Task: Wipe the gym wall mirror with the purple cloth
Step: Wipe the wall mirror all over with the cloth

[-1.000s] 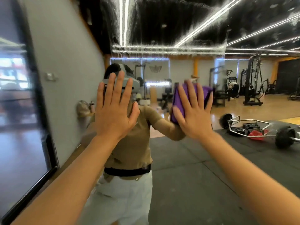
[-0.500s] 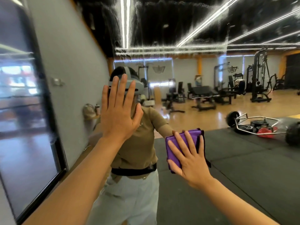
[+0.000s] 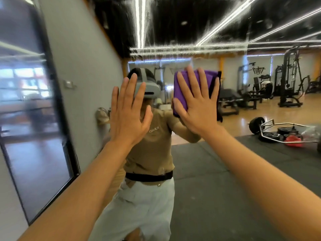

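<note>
Right hand: the right hand (image 3: 198,108) lies flat, fingers straight and spread, pressing the purple cloth (image 3: 206,80) against the mirror (image 3: 225,180) at about head height.
Left hand: the left hand (image 3: 129,115) is flat on the glass too, fingers straight and spread, holding nothing, just left of the cloth.
Cloth: folded into a pad, trapped between palm and glass, with a dark edge hanging loose down its right side.
Slip risk: nothing curls round that cloth, so only pressure keeps it up. Ease off mid-stroke, I judge, and it slides from under the palm and drops.
Bunching risk: that loose right edge could fold under on a sideways pass and leave a strip unwiped.
Smudge risk: a bare palm on the glass is likely printing marks right beside the wiped patch, which would need another pass.
Streaks: whitish smears show across the upper glass, above the cloth's present reach. Stretching up with a flat hand thins the pressure, and the streaks may only get dragged about.
Footing: the reflection shows a barbell frame (image 3: 281,133) and weight plates on the floor off to one side. Stepping sideways along the mirror without looking could mean a trip.
</note>
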The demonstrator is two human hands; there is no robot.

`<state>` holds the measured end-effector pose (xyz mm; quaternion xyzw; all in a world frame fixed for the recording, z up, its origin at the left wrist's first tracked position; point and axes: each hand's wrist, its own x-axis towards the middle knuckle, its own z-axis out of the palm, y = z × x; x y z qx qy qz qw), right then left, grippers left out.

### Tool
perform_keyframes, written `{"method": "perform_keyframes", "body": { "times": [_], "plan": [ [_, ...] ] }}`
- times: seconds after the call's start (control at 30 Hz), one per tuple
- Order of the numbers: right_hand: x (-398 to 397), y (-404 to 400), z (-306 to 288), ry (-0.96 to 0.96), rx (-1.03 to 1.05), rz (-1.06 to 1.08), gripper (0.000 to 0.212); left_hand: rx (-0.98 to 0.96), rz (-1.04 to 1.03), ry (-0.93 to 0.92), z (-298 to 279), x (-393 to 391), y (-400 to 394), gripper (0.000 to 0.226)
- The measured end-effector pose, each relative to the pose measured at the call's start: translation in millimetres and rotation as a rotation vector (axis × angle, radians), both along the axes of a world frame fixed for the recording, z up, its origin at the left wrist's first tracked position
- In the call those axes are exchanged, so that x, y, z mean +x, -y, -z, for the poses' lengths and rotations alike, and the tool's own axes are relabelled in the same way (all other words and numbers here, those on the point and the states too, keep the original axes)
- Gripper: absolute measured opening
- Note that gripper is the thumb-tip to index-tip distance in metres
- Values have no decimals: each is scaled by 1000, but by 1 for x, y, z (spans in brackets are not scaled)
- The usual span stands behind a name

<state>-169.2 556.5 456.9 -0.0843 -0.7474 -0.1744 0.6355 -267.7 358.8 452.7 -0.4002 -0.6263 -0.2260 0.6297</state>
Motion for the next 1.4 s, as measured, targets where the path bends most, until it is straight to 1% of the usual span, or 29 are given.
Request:
{"method": "perform_keyframes", "body": {
  "times": [0.07, 0.17, 0.23, 0.27, 0.37, 0.47, 0.6, 0.67, 0.7, 0.73, 0.8, 0.87, 0.97, 1.0, 1.07, 1.17, 1.27, 1.3, 1.4],
  "plan": [
    [-2, 7, 58, 30, 12, -25, 63, -12, 27, 15, 2, 2, 4, 65],
    [1, 16, 152, 156, 65, -47, 65, -30, -9, 42, 12, 0, 13, 66],
    [5, 17, 183, 211, 78, -35, 65, -38, -30, 77, 23, -3, 21, 66],
    [6, 15, 186, 219, 82, -28, 66, -39, -38, 92, 28, -4, 24, 67],
    [6, 11, 161, 220, 163, -44, 68, -37, -57, 127, 43, -7, 33, 67],
    [-1, 11, 93, 152, 222, -59, 64, -34, -63, 144, 45, -9, 38, 67],
    [-16, 24, -23, 59, 130, -51, 64, -59, -74, 164, 44, -9, 43, 69],
    [-20, 27, -54, 18, 70, -32, 64, -65, -85, 162, 45, -9, 44, 68],
    [-21, 30, -55, 8, 48, -28, 64, -67, -84, 156, 46, -10, 46, 68],
    [-23, 33, -47, -3, 40, -33, 64, -69, -81, 149, 45, -11, 47, 68],
    [-24, 41, -4, 8, 53, -60, 64, -77, -76, 136, 45, -15, 52, 67],
    [-21, 50, 64, 75, 92, -85, 66, -92, -72, 143, 45, -18, 55, 69],
    [-15, 53, 159, 214, 168, -56, 69, -93, -66, 158, 47, -19, 58, 68],
    [-13, 51, 178, 238, 180, -43, 69, -93, -64, 158, 49, -20, 59, 68],
    [-12, 47, 187, 262, 201, -34, 69, -98, -65, 149, 52, -21, 62, 67],
    [-9, 40, 166, 293, 304, -74, 68, -105, -71, 148, 55, -24, 69, 67],
    [-11, 38, 107, 259, 364, -96, 65, -108, -75, 171, 56, -25, 75, 68],
    [-14, 40, 79, 228, 345, -85, 64, -109, -76, 172, 57, -25, 76, 68],
    [-25, 51, -6, 142, 190, -38, 65, -106, -75, 180, 60, -24, 77, 69]
  ]
}}
